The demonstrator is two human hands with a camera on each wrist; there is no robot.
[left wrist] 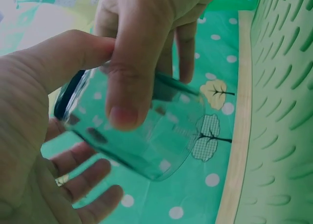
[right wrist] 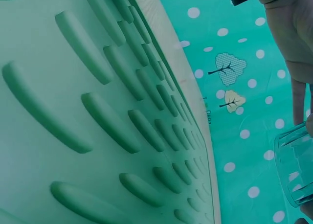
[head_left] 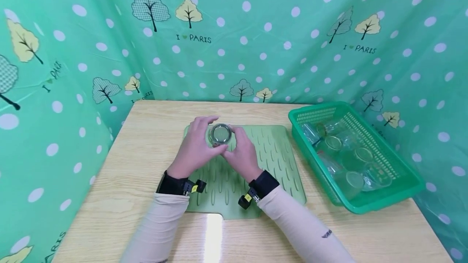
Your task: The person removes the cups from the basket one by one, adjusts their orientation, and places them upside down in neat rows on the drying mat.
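Observation:
A small clear glass jar (head_left: 221,134) is held just above the far part of a green ridged mat (head_left: 272,161), its mouth facing up. My left hand (head_left: 199,141) grips it from the left and my right hand (head_left: 239,146) from the right. In the left wrist view the jar (left wrist: 151,141) lies tilted between my left thumb (left wrist: 63,53) and left fingers (left wrist: 93,185), with the right thumb (left wrist: 128,82) pressed across its wall. The right wrist view shows only the jar's edge (right wrist: 296,165) at the far right, beside the mat (right wrist: 73,111).
A green plastic basket (head_left: 384,198) stands at the table's right side and holds several clear glass jars (head_left: 351,155). The mat lies on a light wooden table (head_left: 120,198). A green dotted cloth (head_left: 256,52) walls in the back and both sides.

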